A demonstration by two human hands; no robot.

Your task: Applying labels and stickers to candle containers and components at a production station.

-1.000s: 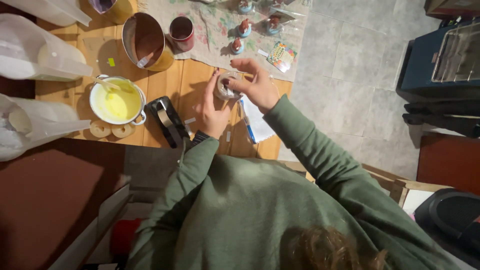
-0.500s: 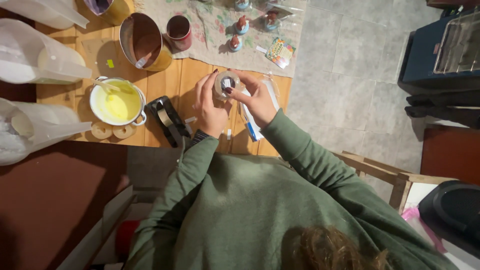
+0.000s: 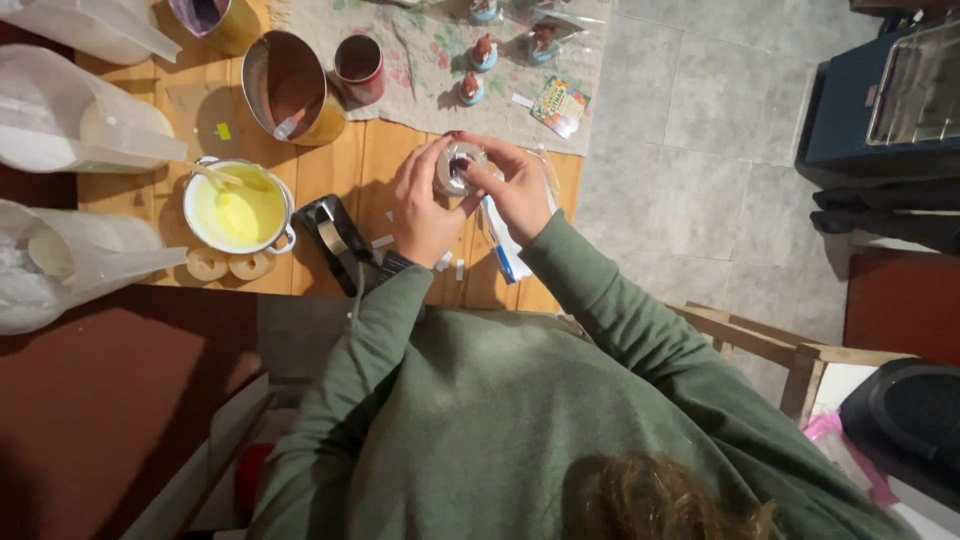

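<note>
1. Wooden table (image 3: 400,160), upper left of the frame: smooth planks, warm and a little shiny.
2. Printed cloth (image 3: 430,50) at the top: soft, matt, a bit wrinkled.
3. Shiny metal pot (image 3: 290,85), upper left: smooth and glossy.
4. White bowl (image 3: 237,207) at the left: smooth, glossy, with wet-looking yellow stuff inside.
5. Clear plastic jugs (image 3: 80,120) at the far left: cloudy and smooth.
6. Small round see-through thing (image 3: 458,170), top middle, between left hand (image 3: 425,205) and right hand (image 3: 515,190): shiny, like plastic wrap.
7. Green sleeves (image 3: 600,300), middle: soft, matt knit cloth.
8. Grey floor tiles (image 3: 690,150), upper right: hard, dull stone look.
</note>
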